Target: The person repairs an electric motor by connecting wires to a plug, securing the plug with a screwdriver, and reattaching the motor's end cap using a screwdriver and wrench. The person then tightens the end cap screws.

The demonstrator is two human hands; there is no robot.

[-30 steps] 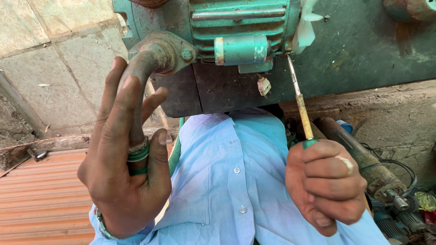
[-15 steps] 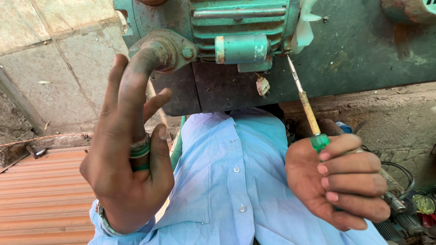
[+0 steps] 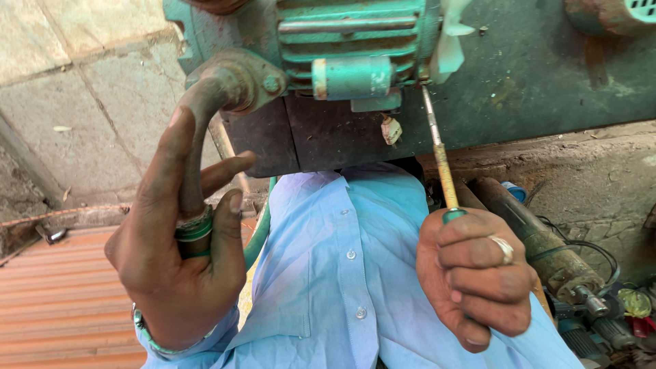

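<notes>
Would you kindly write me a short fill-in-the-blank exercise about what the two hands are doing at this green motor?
1. The left hand grips a curved grey ____ bolted to the green motor.
2. The right hand holds a ____, its tip up at the motor.
3. A ____ sits on one finger of the right hand.
4. The person's shirt is light ____.

Missing words: pipe; screwdriver; ring; blue

No packages, signs or screens in your view. Only candidate: small pale rectangular plate (image 3: 372, 103) under green cylinder on motor body, near your screwdriver shaft; cannot tell if it is label.
</notes>
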